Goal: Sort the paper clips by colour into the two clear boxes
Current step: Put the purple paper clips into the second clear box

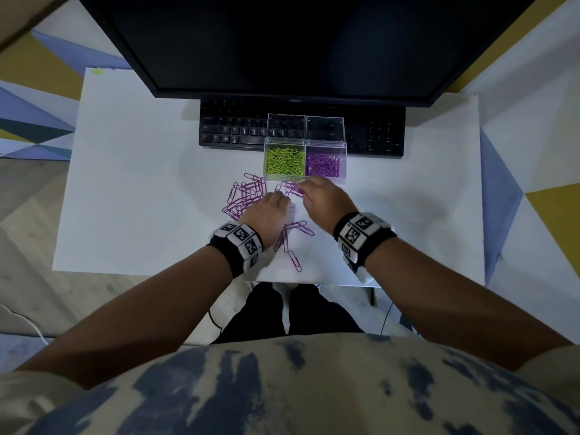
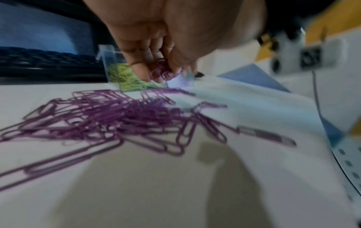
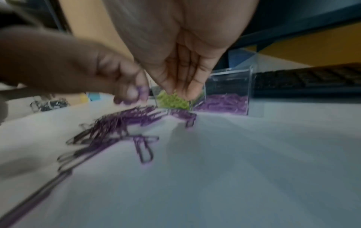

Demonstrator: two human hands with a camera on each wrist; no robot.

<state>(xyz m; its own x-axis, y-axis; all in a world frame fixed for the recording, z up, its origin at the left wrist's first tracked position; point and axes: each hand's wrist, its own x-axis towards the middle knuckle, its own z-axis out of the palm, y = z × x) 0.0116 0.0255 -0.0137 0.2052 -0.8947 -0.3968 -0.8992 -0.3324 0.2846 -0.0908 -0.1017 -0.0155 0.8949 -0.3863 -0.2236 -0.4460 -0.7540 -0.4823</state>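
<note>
**Green sorted, purple part-way**

Left hand: fingers curled, pinching a small bunch of purple clips at the fingertips. Just beyond that pinch, the green box, well filled; no green clips seen loose anywhere on the white table, so that colour judged finished.

Right hand: fingers hanging down together over loose purple clips just in front of the boxes. Too blurred in the wrist view to tell whether anything is held. Directly ahead of those fingertips, the purple box, holding a fair layer already.

Still to go, by the look of it: main purple heap under and outward of the left hand's pinch, plus a scatter of purple clips behind both grips, toward the wrists. Roughly half of the purple judged left on the table.

Both lids standing open, leaning back toward the keyboard.
</note>
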